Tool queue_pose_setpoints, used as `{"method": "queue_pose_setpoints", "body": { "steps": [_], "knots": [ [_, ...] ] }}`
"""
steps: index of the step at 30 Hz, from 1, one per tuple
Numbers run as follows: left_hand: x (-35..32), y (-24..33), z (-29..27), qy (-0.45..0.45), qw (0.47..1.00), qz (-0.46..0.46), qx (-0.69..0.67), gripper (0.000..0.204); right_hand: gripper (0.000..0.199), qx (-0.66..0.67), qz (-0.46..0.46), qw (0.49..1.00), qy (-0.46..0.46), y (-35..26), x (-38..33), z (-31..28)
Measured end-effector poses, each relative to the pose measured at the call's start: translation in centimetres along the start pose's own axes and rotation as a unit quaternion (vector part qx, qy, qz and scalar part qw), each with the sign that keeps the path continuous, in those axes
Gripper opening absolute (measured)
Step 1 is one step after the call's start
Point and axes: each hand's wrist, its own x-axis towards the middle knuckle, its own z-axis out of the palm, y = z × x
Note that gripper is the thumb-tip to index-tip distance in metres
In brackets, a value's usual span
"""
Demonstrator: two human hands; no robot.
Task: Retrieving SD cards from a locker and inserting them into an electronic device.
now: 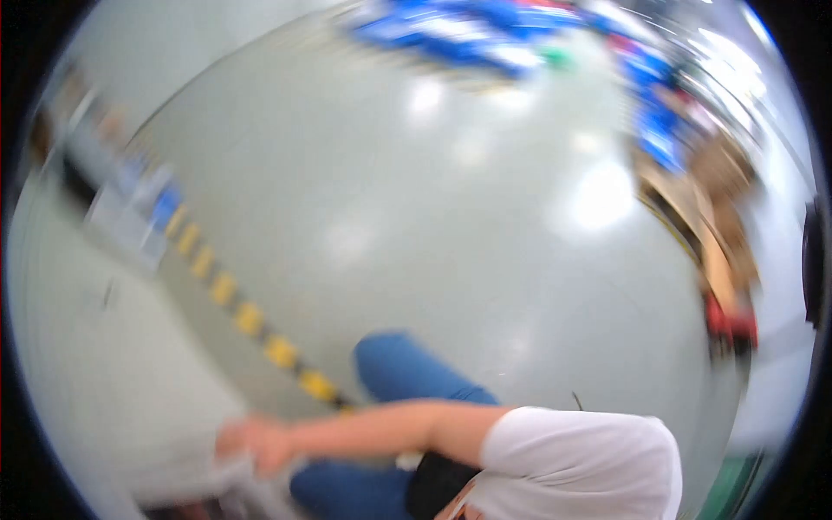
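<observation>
Your right arm stretches left from a white sleeve (581, 459); your right hand (256, 442) is at the near edge of the pale table (113, 321), too blurred to tell whether its fingers are loose, clenched or grasping something; your left hand is out of view, so you cannot tell its fingers either; the nearest thing to your right hand is some dark, smeared clutter (204, 510) at the near left, its kind unclear; your jeans (407, 360) show by the arm; yellow-and-black tape (250, 319) runs along the floor (407, 225) beside the table; a pale box (126, 221) sits farther left; blue bundles (451, 35) lie far off, with brown cardboard (724, 169) at the far right.
</observation>
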Motion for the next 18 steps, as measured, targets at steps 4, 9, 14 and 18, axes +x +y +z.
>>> {"method": "queue_pose_setpoints", "body": {
  "steps": [4,9,14,18],
  "knots": [
    [15.1,9.6,8.5,0.066,0.978,0.146,-0.131,0.033,0.045,-0.007,-0.01,0.999,-0.048,-2.0,3.5,4.1],
    [13.3,18.3,7.2,0.079,0.96,0.156,-0.218,0.03,0.039,-0.027,-0.054,0.998,0.032,-2.5,1.6,0.0],
    [11.3,21.0,2.4,0.125,0.952,0.13,-0.247,0.027,0.037,-0.056,0.009,0.998,-0.01,-4.1,2.4,0.5],
    [8.7,24.2,0.4,0.15,0.942,0.1,-0.283,0.025,0.036,-0.039,0.033,0.995,-0.082,-6.2,2.3,2.0]
  ]
}}
